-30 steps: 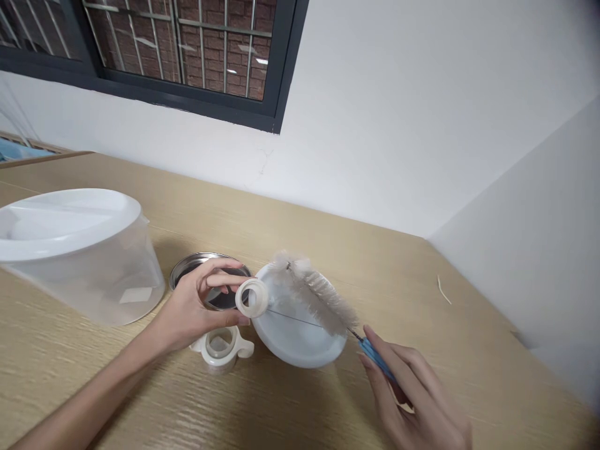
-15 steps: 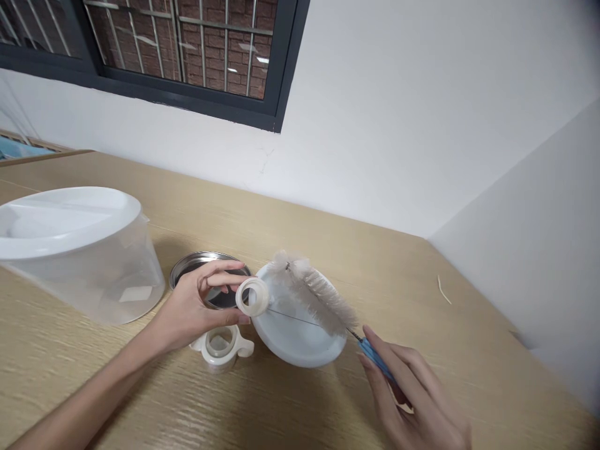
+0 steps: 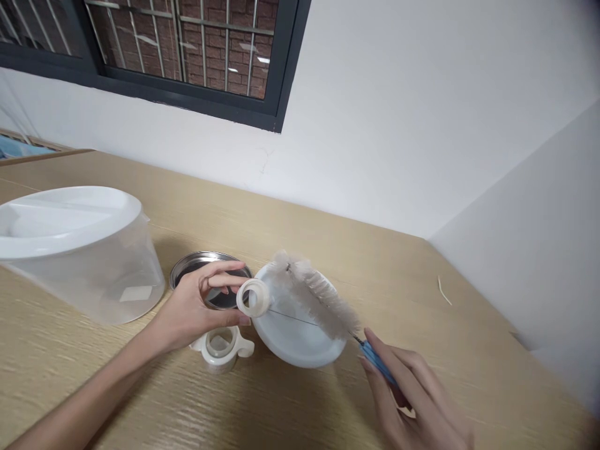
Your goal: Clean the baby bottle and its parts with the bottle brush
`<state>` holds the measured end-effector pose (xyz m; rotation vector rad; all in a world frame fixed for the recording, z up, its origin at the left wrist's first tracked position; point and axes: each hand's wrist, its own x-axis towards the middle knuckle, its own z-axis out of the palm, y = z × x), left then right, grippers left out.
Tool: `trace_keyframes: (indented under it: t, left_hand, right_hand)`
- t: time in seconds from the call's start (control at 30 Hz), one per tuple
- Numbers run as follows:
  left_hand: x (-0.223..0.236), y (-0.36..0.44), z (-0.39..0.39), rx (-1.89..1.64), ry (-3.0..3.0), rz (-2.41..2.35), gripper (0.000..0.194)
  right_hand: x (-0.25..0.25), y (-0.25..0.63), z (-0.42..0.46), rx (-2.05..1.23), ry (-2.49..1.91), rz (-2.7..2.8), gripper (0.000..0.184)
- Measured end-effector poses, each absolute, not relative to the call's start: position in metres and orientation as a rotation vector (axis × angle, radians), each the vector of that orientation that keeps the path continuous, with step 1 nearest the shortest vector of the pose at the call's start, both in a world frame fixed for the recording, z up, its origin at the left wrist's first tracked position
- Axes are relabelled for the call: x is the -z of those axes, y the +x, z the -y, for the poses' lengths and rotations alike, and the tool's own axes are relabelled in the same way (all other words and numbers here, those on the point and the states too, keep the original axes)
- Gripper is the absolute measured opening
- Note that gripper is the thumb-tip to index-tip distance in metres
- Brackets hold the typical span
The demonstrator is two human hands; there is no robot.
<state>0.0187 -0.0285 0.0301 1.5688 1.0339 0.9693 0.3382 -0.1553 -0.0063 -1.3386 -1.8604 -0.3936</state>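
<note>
My left hand (image 3: 192, 306) pinches a translucent white plastic ring (image 3: 254, 297) between thumb and fingers, its round opening facing me. My right hand (image 3: 412, 390) grips the blue handle of a bottle brush (image 3: 319, 300). The brush's pale bristles slant up to the left, over a bluish-white oval bowl-like piece (image 3: 300, 350), and their tip stays outside the ring. A thin dark line crosses the oval piece; I cannot tell what it is. Just below my left hand stands a white ring-topped piece with two side handles (image 3: 220, 353).
A shiny round metal lid or dish (image 3: 187, 262) lies partly behind my left hand. At the left stands a large translucent container (image 3: 112, 269) with a white top. A thin pale strip (image 3: 444, 290) lies on the wooden table (image 3: 375, 250). White walls and a barred window rise behind.
The brush and my right hand have shifted very slightly down. My left hand and the ring stay almost still.
</note>
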Motion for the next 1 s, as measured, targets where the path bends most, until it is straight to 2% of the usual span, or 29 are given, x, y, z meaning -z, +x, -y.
trace_keyframes:
  t: [0.3, 0.47, 0.77, 1.0]
  left_hand:
    - [-0.0279, 0.0192, 0.0288, -0.947, 1.543, -1.018, 0.078]
    - [-0.0301, 0.0211, 0.0286, -0.972, 1.516, -0.982, 0.077]
    - [-0.0274, 0.0189, 0.0296, -0.967, 1.513, -0.98, 0.077]
    - [-0.0302, 0.0188, 0.0288, -0.958, 1.497, -0.977, 0.081]
  right_hand:
    - [0.0108, 0.3342, 0.1553, 0.472, -1.307, 2.024, 0.063]
    - [0.0069, 0.3383, 0.1551, 0.575, -1.334, 1.921, 0.06]
    - [0.0112, 0.337, 0.1562, 0.444, -1.287, 2.035, 0.059]
    - [0.0078, 0.3328, 0.156, 0.396, -1.378, 1.837, 0.053]
